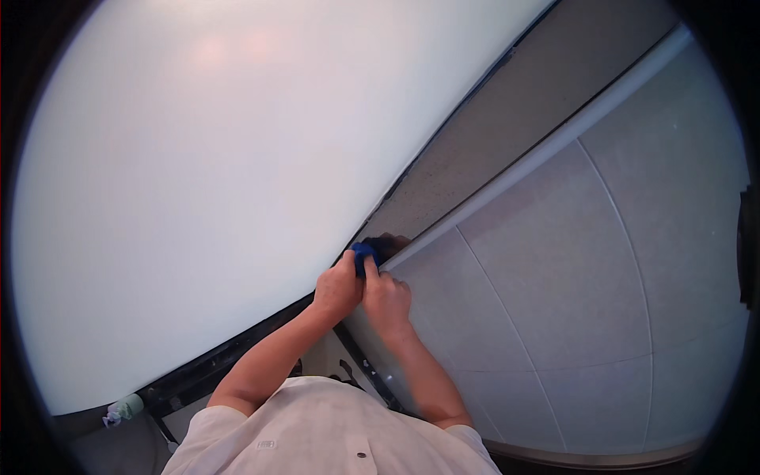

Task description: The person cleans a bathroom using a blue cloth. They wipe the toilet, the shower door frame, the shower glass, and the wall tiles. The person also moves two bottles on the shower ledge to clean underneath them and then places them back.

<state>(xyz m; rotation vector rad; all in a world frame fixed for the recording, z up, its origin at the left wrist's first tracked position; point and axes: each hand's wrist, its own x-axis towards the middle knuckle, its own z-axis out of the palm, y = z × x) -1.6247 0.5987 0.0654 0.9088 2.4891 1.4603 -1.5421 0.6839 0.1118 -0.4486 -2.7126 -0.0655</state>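
Note:
Both my hands meet at a small bunched blue cloth (pixel 360 259), close to the corner where a white tabletop (pixel 208 208) runs up to a brown glossy panel (pixel 504 113). My left hand (pixel 338 291) pinches the cloth from the left, beside the dark edge of the white top. From the right, the extended forefinger of my right hand (pixel 387 300) presses on it, while the other fingers are curled. A dark reflection of the cloth and fingers shows in the panel. The part of the cloth under my fingers is hidden.
A tiled wall (pixel 564 255) with a pale trim strip (pixel 522 157) rises on the right. Under the white top's near edge runs a dark frame (pixel 237 341). A pale green roll-like object (pixel 126 408) hangs at the lower left. My shirt (pixel 320 427) is close to the frame.

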